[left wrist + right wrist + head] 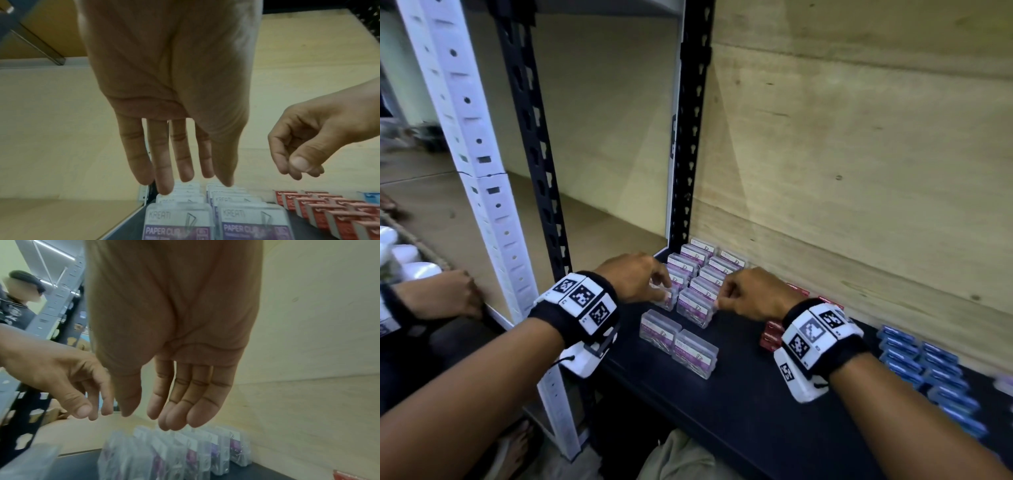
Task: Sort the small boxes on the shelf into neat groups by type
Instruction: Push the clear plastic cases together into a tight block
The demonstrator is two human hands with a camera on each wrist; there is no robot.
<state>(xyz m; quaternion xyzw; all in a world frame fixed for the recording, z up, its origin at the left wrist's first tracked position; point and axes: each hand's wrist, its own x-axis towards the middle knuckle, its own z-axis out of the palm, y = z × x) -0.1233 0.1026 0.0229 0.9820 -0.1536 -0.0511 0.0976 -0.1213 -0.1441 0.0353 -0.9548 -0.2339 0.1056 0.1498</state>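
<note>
Paper-clip boxes (pixel 697 281): two rows, centre of frame, on black shelf (pixel 739 387). Left hand (pixel 635 277) and right hand (pixel 755 293): fingers relaxed, hovering above rows, gripping nothing. Red boxes (pixel 772 334) right.

Clear paper-clip boxes (pixel 700 274) upright, two rows at shelf's back-left; red boxes (pixel 772 337), blue boxes (pixel 928 370) rightward.

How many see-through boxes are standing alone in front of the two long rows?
2. One box stands on the left, the other box beside it on its right, both in front of the rows. None seems hidden there.
</note>
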